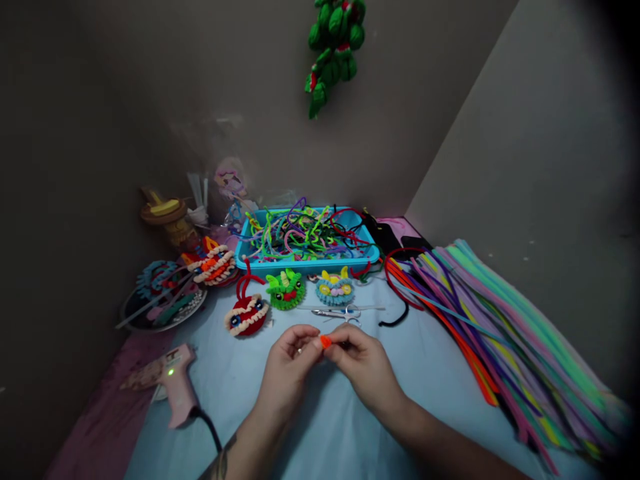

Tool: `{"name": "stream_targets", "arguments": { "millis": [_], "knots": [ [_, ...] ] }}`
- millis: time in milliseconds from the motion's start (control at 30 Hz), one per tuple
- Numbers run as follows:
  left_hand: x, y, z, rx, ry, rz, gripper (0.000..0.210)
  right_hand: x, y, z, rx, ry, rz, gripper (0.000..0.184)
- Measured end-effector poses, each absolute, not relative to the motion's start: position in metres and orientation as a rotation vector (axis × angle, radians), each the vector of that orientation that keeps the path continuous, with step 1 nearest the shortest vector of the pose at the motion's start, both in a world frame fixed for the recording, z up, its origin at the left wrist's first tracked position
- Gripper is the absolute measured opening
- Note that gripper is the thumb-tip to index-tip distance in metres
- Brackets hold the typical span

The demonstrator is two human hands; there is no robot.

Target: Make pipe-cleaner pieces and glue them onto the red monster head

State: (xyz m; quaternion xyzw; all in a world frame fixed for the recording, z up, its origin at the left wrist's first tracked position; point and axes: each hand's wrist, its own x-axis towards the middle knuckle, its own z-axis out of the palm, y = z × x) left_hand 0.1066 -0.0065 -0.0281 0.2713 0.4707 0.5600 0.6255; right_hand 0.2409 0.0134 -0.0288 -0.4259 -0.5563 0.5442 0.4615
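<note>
head view showed, past the pink glue gun (173, 387) parked aside on the counter (300, 427), the left hand (290, 367) and right hand (363, 363) both pinched on a small orange piece (325, 341) held between them, near the spare pipe cleaners (500, 320).

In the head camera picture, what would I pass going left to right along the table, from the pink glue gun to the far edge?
Pink glue gun → red toothy figure → green figure → small orange piece pinched between left hand and right hand → blue figure → spread of long coloured pipe cleaners.
</note>
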Motion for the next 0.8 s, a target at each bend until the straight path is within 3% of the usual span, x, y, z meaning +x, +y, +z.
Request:
{"name": "stream_targets", "arguments": {
  "millis": [433,800],
  "knots": [
    [0.098,-0.010,-0.022,1.676,1.305,1.349,0.014,0.242,0.014,-0.037,-0.892,-1.184,1.716,0.023],
    [0.095,-0.010,-0.024,1.869,1.366,1.428,0.010,0.242,0.017,-0.033,-0.814,-0.718,2.097,0.026]
  ]
}}
